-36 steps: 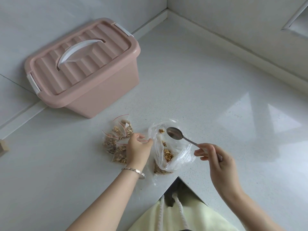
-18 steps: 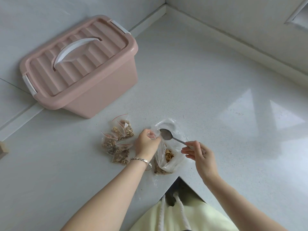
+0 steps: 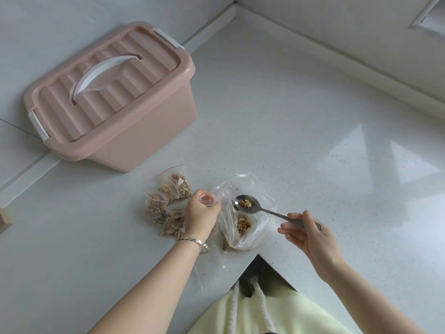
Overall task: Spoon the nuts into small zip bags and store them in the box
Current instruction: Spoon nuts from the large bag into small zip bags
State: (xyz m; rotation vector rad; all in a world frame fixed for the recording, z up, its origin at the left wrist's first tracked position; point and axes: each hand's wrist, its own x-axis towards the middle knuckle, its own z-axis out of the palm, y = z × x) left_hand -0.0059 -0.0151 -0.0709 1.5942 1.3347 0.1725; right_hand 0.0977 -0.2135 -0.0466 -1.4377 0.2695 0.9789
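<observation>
Clearly the small zip bag [image 3: 207, 198] is light and limp, so the left hand [image 3: 201, 213] pinches its mouth. Meanwhile the right hand [image 3: 310, 233] grips the stiff spoon [image 3: 248, 204] by its handle, keeping the loose walnut pieces [image 3: 245, 203] level.

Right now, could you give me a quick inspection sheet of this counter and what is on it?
Surface: white speckled counter, corner section, glossy.
Job's things: pink box, lid on; filled small zip bags in a pile; large clear bag holding nuts; spoon carrying a few nuts.
Clutter: wooden block at the left edge.
Hands: left hand pinches a small zip bag; right hand grips the spoon handle.
Cables: nothing seen.
Surroundings: pale walls at the corner.
</observation>
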